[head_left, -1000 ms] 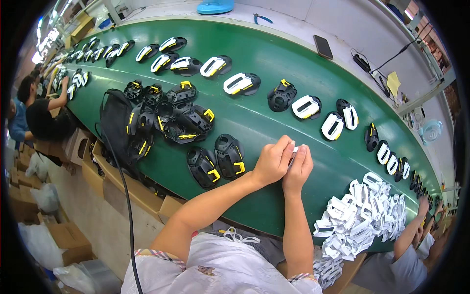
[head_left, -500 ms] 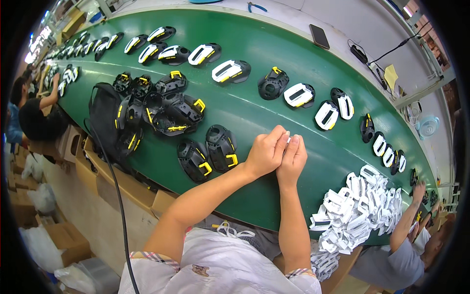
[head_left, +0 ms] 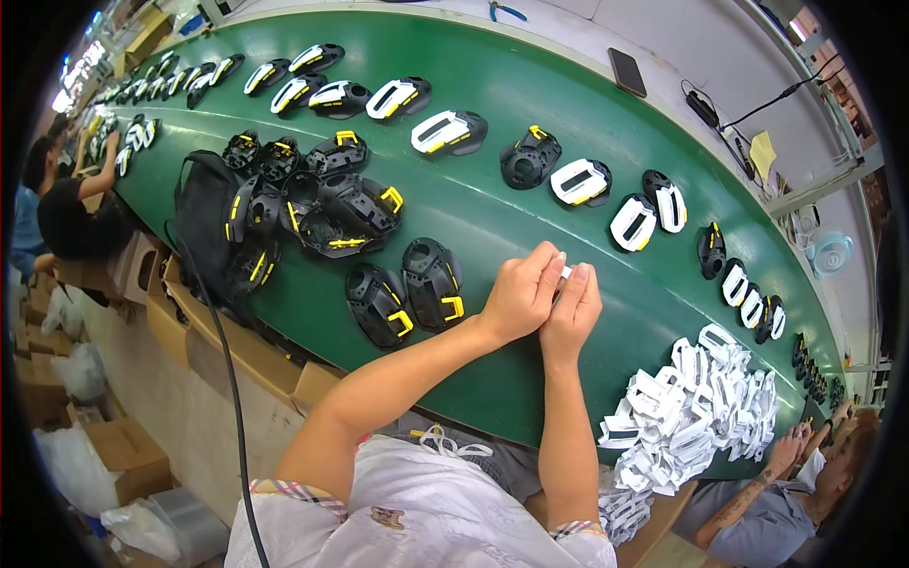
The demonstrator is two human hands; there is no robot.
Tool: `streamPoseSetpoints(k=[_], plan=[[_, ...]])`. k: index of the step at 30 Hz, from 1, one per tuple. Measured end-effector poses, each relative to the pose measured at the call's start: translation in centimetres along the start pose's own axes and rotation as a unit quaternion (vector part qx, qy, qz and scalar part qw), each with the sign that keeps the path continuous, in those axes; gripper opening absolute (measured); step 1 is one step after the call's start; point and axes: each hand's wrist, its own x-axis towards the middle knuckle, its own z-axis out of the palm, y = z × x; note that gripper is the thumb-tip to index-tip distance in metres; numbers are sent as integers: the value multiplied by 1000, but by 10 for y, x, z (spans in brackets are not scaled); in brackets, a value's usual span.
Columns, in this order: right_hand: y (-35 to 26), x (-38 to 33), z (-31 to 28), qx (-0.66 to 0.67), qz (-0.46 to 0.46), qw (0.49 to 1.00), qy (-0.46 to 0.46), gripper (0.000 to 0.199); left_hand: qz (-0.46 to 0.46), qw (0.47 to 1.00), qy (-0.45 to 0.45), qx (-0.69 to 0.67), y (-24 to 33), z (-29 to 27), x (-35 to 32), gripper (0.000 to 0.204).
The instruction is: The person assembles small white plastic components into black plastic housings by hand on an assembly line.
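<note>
My left hand (head_left: 517, 295) and my right hand (head_left: 571, 320) meet over the green worktable, fingers closed and fingertips together. Between the thumbs and fingers shows a bit of a small white plastic piece (head_left: 566, 272); the rest of it is hidden by the hands. Left of my left hand lie two black plastic shells with yellow clips, one nearer (head_left: 431, 282) and one farther off (head_left: 375, 301). A heap of white plastic frames (head_left: 696, 402) spreads to the right of my right forearm.
Black shells with white covers (head_left: 581, 182) stand in rows along the green table (head_left: 511, 222). A black bag (head_left: 204, 213) and a cluster of black shells (head_left: 355, 213) sit at the left. A dark cable (head_left: 232, 379) runs past my left arm. A co-worker (head_left: 767, 516) sits at the right.
My hands have shifted very slightly to the right, and a little more of the white piece shows. The co-worker at the right has drawn an arm back from the table.
</note>
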Motion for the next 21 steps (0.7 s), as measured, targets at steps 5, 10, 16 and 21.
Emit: streamPoseSetpoints(k=[5,10,16,21], plan=[[2,1,2,-62,-49,997,-4,32,-45,999,-7,-14,-1,-4,0,16],[-5,-2,-1,-130,-136,982,9,32,-65,997,-20,-24,-3,0,0,17],[3,1,-1,-44,-88,995,9,34,-20,999,1,-29,0,-1,-1,16],[1,-2,-1,-2,-48,999,16,35,35,999,13,21,3,-1,-3,13]])
